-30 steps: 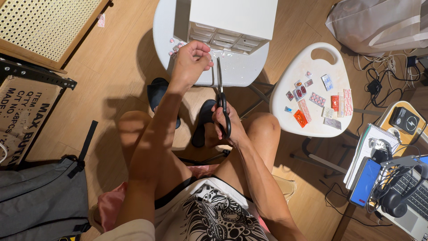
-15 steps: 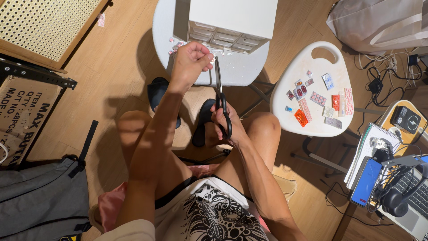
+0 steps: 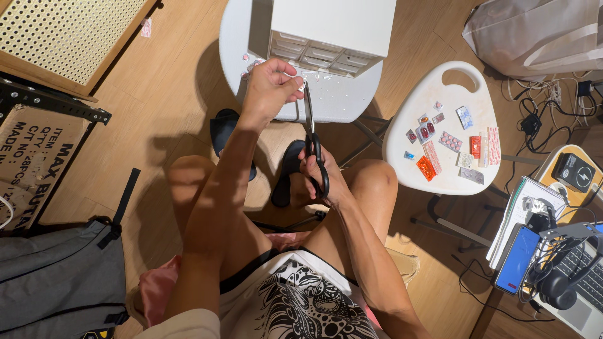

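Black-handled scissors [image 3: 312, 144] stand nearly upright between the two hands, over the front edge of the round white desk [image 3: 235, 44]. The right hand [image 3: 323, 179] has its fingers through the black loops, so its grip is closed on the scissors; the blades point up toward the left hand [image 3: 271, 85]. The left hand is closed in a pinch on something very small, held right at the blade tips. I cannot tell what this piece is; it looks like a bit of a pill blister, but it is mostly hidden by the fingers.

As a judgement, the cutting is in the middle. Small pale scraps [image 3: 251, 63] already lie on the round white desk beside the left hand, which suggests that some pieces are cut. Whether the blades are open or shut on the piece is not clear.

Behind the hands, a white drawer box [image 3: 333, 25] stands on the same desk. Well apart, on the person's right, a white tray-shaped stool [image 3: 461, 78] carries several blister strips [image 3: 449, 141] in red, orange, pink and blue, which seem not yet cut.
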